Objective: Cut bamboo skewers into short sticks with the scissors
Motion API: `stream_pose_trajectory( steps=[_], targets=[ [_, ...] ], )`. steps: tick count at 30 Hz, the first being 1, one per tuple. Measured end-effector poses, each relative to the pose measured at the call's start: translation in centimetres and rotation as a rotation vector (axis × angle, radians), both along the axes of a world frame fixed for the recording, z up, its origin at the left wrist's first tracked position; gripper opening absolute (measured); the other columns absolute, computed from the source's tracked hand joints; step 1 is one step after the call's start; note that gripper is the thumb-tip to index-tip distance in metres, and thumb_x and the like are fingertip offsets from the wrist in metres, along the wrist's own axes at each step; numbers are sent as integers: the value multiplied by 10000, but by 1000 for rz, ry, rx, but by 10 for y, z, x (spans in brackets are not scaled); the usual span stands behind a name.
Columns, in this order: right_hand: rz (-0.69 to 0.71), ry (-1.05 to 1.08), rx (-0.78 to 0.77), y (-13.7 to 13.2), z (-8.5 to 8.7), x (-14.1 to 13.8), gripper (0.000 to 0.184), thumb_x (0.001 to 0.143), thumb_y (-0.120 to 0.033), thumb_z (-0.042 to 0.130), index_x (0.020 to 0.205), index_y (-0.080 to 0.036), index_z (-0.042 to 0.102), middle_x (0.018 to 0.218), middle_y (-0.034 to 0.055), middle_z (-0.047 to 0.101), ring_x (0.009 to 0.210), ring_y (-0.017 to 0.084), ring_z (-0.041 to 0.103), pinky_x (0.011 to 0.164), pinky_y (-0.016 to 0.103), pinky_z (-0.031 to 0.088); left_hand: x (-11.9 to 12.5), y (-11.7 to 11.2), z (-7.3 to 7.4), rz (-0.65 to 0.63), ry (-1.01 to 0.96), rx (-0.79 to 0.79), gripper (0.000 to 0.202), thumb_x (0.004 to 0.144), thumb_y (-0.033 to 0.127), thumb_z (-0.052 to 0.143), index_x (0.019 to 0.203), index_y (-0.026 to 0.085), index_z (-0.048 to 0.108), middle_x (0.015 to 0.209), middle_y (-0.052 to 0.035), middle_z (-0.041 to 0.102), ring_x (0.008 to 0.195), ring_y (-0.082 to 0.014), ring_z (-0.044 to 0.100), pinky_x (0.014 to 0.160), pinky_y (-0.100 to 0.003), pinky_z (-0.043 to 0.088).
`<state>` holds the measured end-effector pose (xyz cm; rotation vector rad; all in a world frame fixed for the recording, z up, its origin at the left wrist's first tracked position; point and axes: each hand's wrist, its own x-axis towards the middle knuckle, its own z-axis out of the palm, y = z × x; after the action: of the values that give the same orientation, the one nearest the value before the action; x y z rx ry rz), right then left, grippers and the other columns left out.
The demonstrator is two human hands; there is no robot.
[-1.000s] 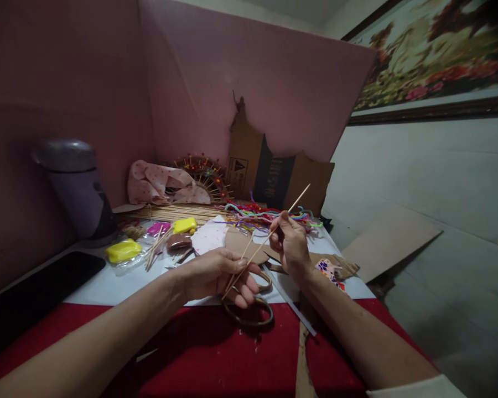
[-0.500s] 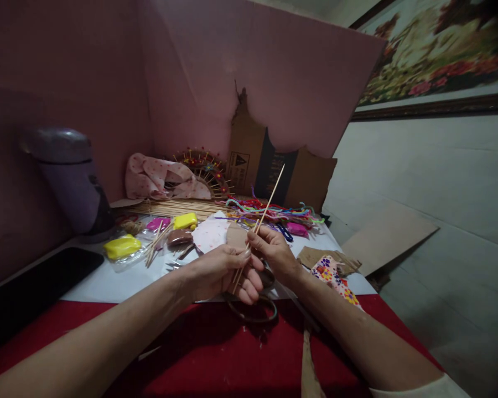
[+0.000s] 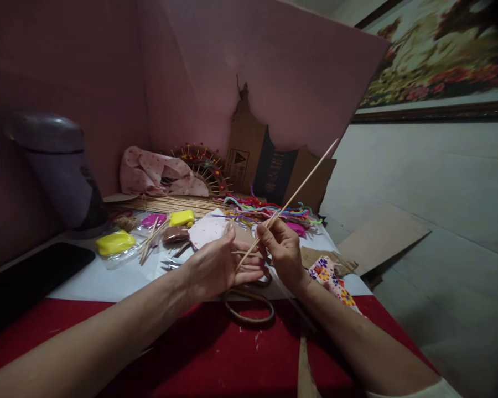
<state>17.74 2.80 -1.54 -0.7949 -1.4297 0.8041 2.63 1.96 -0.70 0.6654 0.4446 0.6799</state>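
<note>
One long wooden stick [image 3: 305,181] slants up rightward, pinched by thumb and fingers of the right hand [image 3: 280,246]; its lower end crosses the fingers of the left hand [image 3: 219,265], spread palm-up; scissors [image 3: 253,320] lie just beneath.

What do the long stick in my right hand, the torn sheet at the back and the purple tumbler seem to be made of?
Stick: probably bamboo or wood with a plain finish, going by its pale tan color.
Sheet: likely cardboard, matte; it's brown, printed and ragged along the top.
Tumbler: smooth plastic or coated metal, can't tell which; its lid shows a soft shine.
</note>
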Motion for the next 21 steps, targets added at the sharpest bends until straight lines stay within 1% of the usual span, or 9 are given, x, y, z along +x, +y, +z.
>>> stream_pose_trajectory(
  steps=[2, 4, 7, 9, 13, 15, 18, 21],
  targets=[
    [-25, -27, 39, -3, 0, 0, 245, 786, -396, 625, 719, -183, 523, 562, -60, 451, 439, 65, 388, 394, 193, 302, 1, -1, 3, 45, -3, -7, 564, 899, 529, 226, 916, 53, 530, 872, -194, 638, 852, -240, 639, 907, -399, 415],
    [-29, -30, 72, -5, 0, 0, 223, 795, -378, 622, 729, -183, 536, 576, -55, 453, 451, 65, 384, 408, 195, 307, 1, -3, 4, 57, -13, -4, 566, 897, 533, 222, 946, 51, 516, 867, -193, 637, 830, -234, 641, 887, -383, 426],
    [-33, 1, 99, -7, 0, 1, 206, 821, -374, 591, 743, -193, 531, 595, -49, 458, 451, 69, 387, 415, 200, 314, 3, -5, 5, 26, -16, -17, 618, 881, 569, 211, 1008, 33, 494, 842, -183, 634, 796, -225, 639, 859, -364, 436],
    [-61, 10, 104, -9, 1, 1, 209, 833, -385, 572, 743, -201, 525, 620, -41, 467, 454, 74, 398, 419, 206, 323, 4, -6, 4, -4, -17, -34, 676, 861, 606, 205, 1048, 16, 476, 833, -185, 628, 785, -230, 635, 850, -370, 437],
    [-80, -93, 148, -15, -1, 0, 193, 833, -377, 568, 746, -207, 541, 631, -25, 484, 495, 99, 429, 453, 225, 349, 4, -6, 3, 4, -123, -60, 735, 831, 648, 224, 1139, 12, 424, 827, -162, 612, 769, -224, 622, 853, -391, 433],
    [-70, -160, 183, -17, -2, -1, 173, 843, -356, 556, 753, -208, 547, 615, -24, 485, 508, 109, 439, 474, 233, 358, 4, -6, 3, 36, -179, -77, 713, 833, 638, 268, 1178, 29, 405, 846, -149, 603, 804, -226, 616, 862, -393, 430],
    [-71, -225, 241, -20, -4, -1, 159, 864, -328, 528, 764, -206, 551, 648, -12, 503, 553, 120, 467, 528, 246, 383, 5, -7, 4, 79, -195, -96, 655, 842, 601, 338, 1188, 49, 406, 918, -159, 593, 897, -244, 602, 880, -391, 421],
    [-72, -285, 252, -22, -3, -2, 141, 870, -310, 523, 786, -204, 563, 639, -16, 511, 543, 115, 462, 527, 242, 375, 6, -8, 5, 76, -212, -75, 613, 848, 587, 347, 1164, 67, 427, 991, -173, 584, 948, -259, 587, 887, -399, 413]
  ],
)
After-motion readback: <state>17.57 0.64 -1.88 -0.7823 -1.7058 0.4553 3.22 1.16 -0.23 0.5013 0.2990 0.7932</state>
